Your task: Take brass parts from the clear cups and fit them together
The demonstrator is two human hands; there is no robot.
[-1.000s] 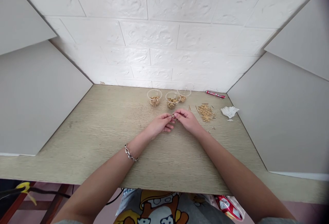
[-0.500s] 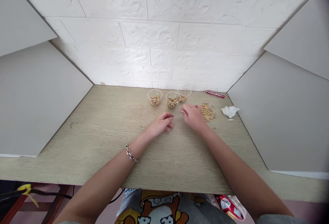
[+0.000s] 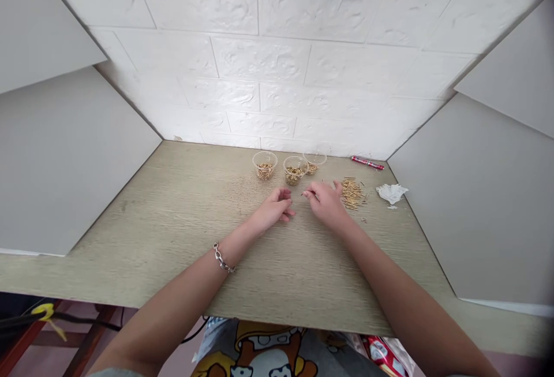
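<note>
My left hand (image 3: 274,209) rests on the wooden table (image 3: 182,221) with its fingers curled in a loose pinch; whether it holds anything is too small to see. My right hand (image 3: 325,202) lies just to its right, fingertips pinched on a thin gold pin (image 3: 308,194). A pile of loose gold pins (image 3: 351,192) lies right of that hand. Three clear plastic cups (image 3: 265,164) (image 3: 295,170) (image 3: 314,161) with gold pieces in them stand just beyond both hands.
A red pen (image 3: 367,162) lies by the white brick wall at the back right. A crumpled white tissue (image 3: 392,193) sits near the right panel. Grey side panels close in the table on both sides. A chain bracelet (image 3: 221,258) circles my left wrist.
My hands were together at the centre, then parted. My right hand went to the pin pile and came back toward the left hand with a pin.
</note>
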